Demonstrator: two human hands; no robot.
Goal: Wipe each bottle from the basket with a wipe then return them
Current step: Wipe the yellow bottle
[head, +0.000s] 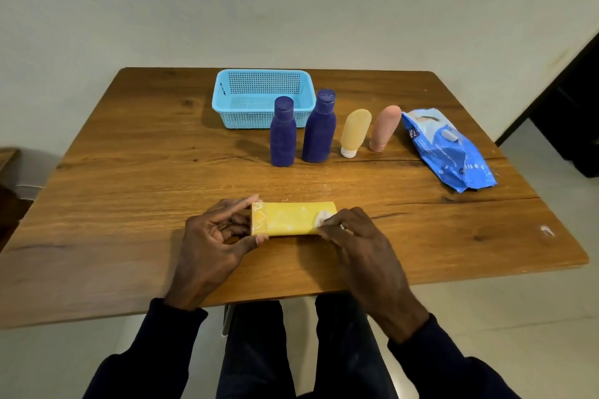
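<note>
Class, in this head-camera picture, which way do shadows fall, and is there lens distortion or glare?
Head view: the blue basket and the shorter dark blue bottle throw soft shadows leftward across the table, so light likely comes from the right. Head view: the table's edges bow, wide-angle distortion. Head view: faint sheen on the wipes packet, no harsh glare.

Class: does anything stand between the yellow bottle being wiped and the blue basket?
Yes: the shorter dark blue bottle and the taller dark blue bottle stand upright before the basket, across the direct path from the yellow bottle.
</note>
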